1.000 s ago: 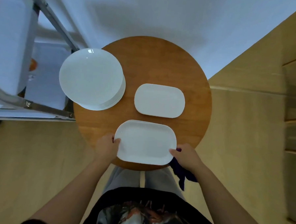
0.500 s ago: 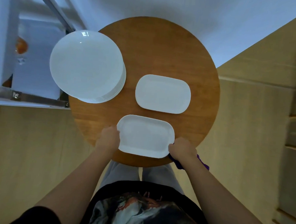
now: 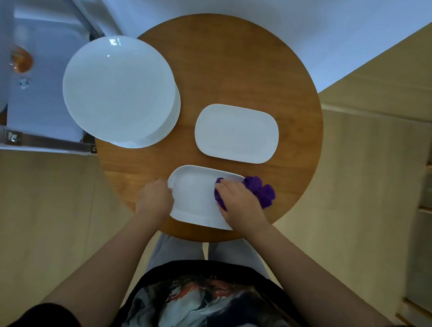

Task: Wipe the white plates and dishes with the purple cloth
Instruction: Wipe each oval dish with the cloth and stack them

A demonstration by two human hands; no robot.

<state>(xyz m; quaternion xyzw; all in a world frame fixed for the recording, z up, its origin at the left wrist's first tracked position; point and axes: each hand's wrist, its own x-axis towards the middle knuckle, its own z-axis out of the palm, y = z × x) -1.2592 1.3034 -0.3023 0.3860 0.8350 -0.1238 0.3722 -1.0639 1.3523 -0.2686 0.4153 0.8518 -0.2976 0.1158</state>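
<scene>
Head view, looking straight down on a round wooden table [image 3: 240,64].

Far left, off the table: a metal frame [image 3: 48,143] with a white surface behind it; a small orange object [image 3: 21,60] there is too blurred to identify.

Left part of table: stack of round white plates [image 3: 120,90], overhanging the table's left edge. No hand touches it.

Left hand [image 3: 154,200]: at the left short end of the near rectangular dish [image 3: 193,197]. Fingers curled, gripping the rim at that end; thumb at the rim's upper left corner. How the fingers lie under the rim is not visible.

Near rectangular dish: white, at the table's near edge, directly in front of the person, between the two hands. Right end covered by the right hand and cloth.

Right hand [image 3: 240,204]: on top of the dish's right portion, palm down, fingers curled over the purple cloth [image 3: 259,190] and pressing it to the dish surface. Cloth bunched; part shows under the fingertips, the rest spills out to the right past the dish's end onto the table.

Centre-right: second rectangular dish [image 3: 236,134], white, farther from the person, lying apart from the near one. Untouched.
</scene>
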